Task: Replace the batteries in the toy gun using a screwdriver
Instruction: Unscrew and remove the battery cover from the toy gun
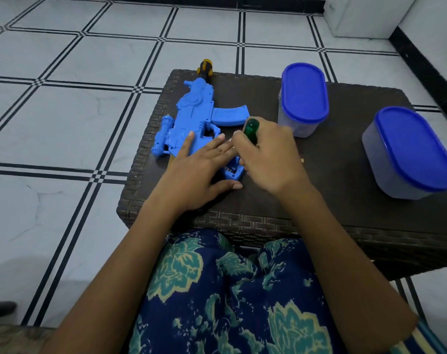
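Now my left hand (196,172) flat, fingers spread, pressing gun (191,116) onto table (332,175); my right hand (270,157) fisted round screwdriver (251,129), tip hidden at grip.

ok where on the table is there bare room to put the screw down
Bare table top lies between the right hand and the near container, and along the front edge. Around the toy gun and far container it is crowded.

Your one view: head camera, facing forward and down.
You look steeply, from close above, onto the wicker table (345,154) over your lap, tiled floor (64,123) beyond.
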A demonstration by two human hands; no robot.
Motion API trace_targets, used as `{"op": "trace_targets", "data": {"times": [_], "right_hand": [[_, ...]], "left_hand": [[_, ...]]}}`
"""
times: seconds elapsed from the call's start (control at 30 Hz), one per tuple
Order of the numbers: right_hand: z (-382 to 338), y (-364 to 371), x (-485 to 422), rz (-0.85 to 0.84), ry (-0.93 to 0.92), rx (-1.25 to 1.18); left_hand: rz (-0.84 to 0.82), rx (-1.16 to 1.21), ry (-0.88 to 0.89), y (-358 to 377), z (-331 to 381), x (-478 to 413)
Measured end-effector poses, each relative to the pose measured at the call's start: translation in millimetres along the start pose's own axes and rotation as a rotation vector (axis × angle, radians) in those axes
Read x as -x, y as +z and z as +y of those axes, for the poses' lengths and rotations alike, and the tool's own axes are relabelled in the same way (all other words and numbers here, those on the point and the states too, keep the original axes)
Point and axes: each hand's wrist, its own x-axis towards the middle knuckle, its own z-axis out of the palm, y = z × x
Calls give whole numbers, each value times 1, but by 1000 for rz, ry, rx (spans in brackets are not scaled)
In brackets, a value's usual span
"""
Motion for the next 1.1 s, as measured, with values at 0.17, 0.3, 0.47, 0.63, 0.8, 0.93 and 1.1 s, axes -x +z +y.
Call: {"op": "trace_targets", "data": {"times": [0.17,0.3,0.47,0.63,0.8,0.93,1.1], "right_hand": [[6,-9,-1,-17,194,-245],[12,-15,4,-18,393,-529],[12,-21,5,-53,491,-687],[17,-25,5,-50,558,-815],[23,-42,7,293,486,-824],[31,-59,12,655,303,-605],[45,-70,14,782,169,-437]], "left_hand": [[-12,-18,3,0,0,0],[-19,2,8,-1,-2,0],[33,127,30,1,-3,-1],[154,227,24,1,-4,0],[320,79,64,0,22,-21],[410,-100,147,6,45,-54],[265,-306,290,22,65,-73]]}}
